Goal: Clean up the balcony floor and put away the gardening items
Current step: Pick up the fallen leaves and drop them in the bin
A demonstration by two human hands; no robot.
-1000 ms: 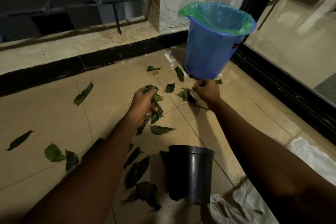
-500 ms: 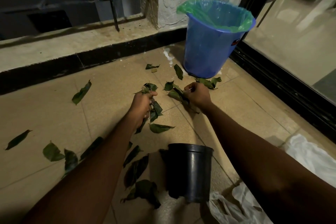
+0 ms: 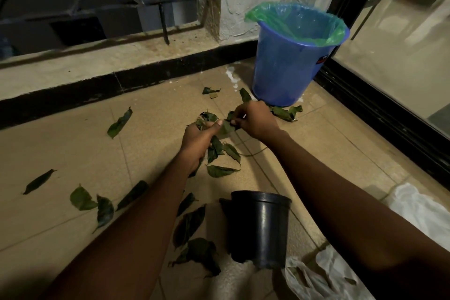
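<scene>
Left hand (image 3: 198, 137) serves as the collector: fingers curled round a bunch of leaves (image 3: 215, 147), thumb laid along the top, some leaves hanging below the fist. Right hand (image 3: 257, 120) meets it just in front, fingertips pinching a leaf (image 3: 226, 126) that touches the bunch. It is likely feeding the leaf in so that one trip to the bin carries many.

Blue bucket (image 3: 287, 75), lined with a green bag (image 3: 326, 31), stands in the corner just beyond the hands — handy for dumping.

Both forearms stretch forward and low, converging, wrists near the tiled floor (image 3: 73, 153). Loose leaves (image 3: 81, 200) lie scattered to the left and close in, with more at the bucket's foot. Black pot (image 3: 260, 226) stands upright between the forearms — untouched.
</scene>
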